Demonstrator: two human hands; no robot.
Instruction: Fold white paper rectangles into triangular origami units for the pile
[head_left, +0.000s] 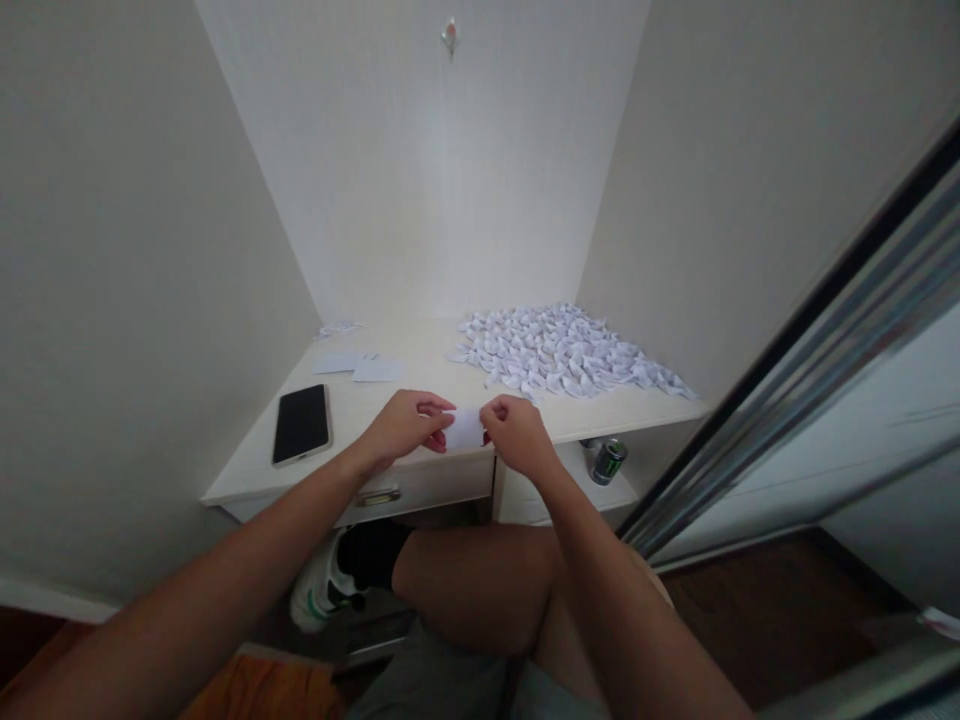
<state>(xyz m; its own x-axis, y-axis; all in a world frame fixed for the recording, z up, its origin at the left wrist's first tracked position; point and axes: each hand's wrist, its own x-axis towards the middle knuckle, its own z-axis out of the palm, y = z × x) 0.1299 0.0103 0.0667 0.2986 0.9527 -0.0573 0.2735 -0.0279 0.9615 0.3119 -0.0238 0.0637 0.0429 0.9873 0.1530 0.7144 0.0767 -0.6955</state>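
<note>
A small white piece of paper (465, 428) is stretched between my two hands at the desk's front edge. My left hand (411, 425) pinches its left side between thumb and fingers. On the opposite side my right hand (517, 430) has closed fingers on the paper's edge. Behind and to the right lies a broad heap of small folded white paper pieces (562, 350). Flat white paper sheets (379, 371) rest on the desk beyond my left hand. Whether the held paper has a crease is too small to tell.
A tablet or large phone (301, 424) with a dark screen lies on the left of the white desk (247, 470). Thin paper strips (339, 328) sit in the back left corner. A dark can (608, 462) stands on the shelf below right. Walls enclose the desk's sides.
</note>
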